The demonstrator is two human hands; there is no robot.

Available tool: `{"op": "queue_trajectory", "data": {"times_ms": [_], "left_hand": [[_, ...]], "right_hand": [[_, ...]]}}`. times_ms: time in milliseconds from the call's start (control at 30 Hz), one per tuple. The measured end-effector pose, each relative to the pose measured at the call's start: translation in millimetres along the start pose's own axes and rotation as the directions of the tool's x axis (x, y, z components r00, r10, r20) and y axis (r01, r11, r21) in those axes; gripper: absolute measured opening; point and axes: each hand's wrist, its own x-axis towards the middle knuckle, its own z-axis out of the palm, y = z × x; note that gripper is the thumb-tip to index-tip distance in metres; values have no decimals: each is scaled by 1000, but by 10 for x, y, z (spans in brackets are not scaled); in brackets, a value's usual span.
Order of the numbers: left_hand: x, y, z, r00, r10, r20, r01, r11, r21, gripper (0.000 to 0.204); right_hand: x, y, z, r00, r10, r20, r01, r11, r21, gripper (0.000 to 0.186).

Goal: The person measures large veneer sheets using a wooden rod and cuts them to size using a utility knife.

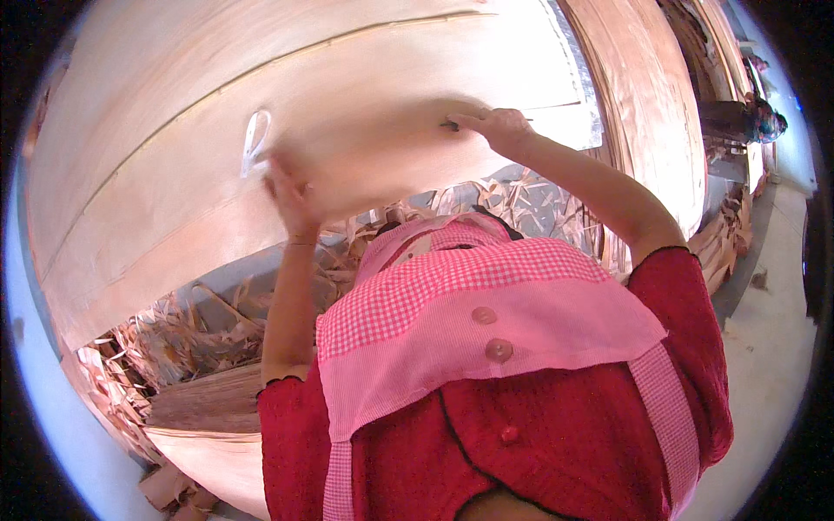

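A broad, pale wood veneer sheet (365, 95) lies spread in front of me. My left hand (292, 198) is over its near part, smeared by motion, so how its fingers are set is unclear. Right beside those fingertips is a looped white strip (254, 143); whether the fingers touch it I cannot tell. My right hand (504, 132) is closed at the sheet's right part, index finger stretched forward along a small dark tool (451, 124). Most of that tool is hidden under the fingers. A long, thin yellowish line (217, 87) curves across the sheet beyond my hands.
Torn veneer scraps (182, 339) lie heaped below the sheet's near edge. Stacked veneer (647, 104) stands along the right side, and another stack (213, 404) sits at the lower left. A person (764, 122) is at the far right, near the pale floor (773, 330).
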Motion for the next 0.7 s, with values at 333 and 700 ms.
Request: {"op": "queue_trajectory", "data": {"times_ms": [333,700], "left_hand": [[223,1373,1148,994,-6,113,-16,982,188,84],[223,1449,1082,1000,-15,9,14,1000,24,82]], "right_hand": [[-158,301,-154,981,-45,190,40,999,32,49],[-2195,3664,481,897,296,329,-185,926,-329,63]]}}
